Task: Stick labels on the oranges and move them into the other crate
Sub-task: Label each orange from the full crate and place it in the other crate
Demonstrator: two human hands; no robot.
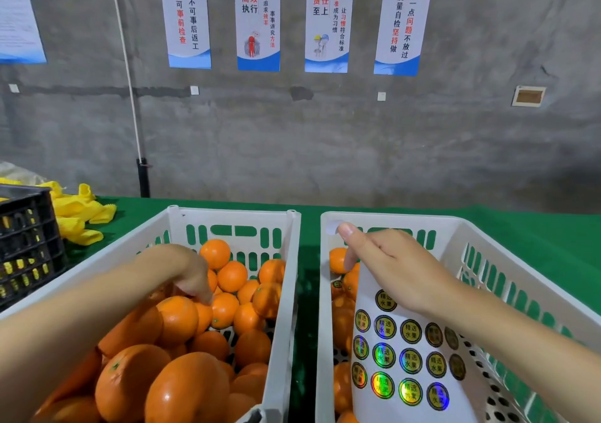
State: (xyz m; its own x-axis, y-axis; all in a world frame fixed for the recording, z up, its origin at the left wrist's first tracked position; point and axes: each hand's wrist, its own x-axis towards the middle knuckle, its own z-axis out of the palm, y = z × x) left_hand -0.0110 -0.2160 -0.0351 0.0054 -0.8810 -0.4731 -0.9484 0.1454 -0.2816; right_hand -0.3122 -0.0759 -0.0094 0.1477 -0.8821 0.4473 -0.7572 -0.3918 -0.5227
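Note:
The left white crate (286,292) is piled with oranges (182,387). My left hand (182,269) reaches into it, its fingers curled down over an orange (169,295) that is mostly hidden under the palm. In the right white crate (328,292), several oranges (341,325) lie along the left wall, one with a label on it. My right hand (390,266) grips the top of a white label sheet (400,357) carrying several round gold holographic labels. A pale round label (334,227) sticks to the raised thumb tip.
A green cloth (536,237) covers the table. A black crate (29,243) stands at the left edge with yellow foam fruit nets (78,214) behind it. A grey concrete wall with posters rises behind the table.

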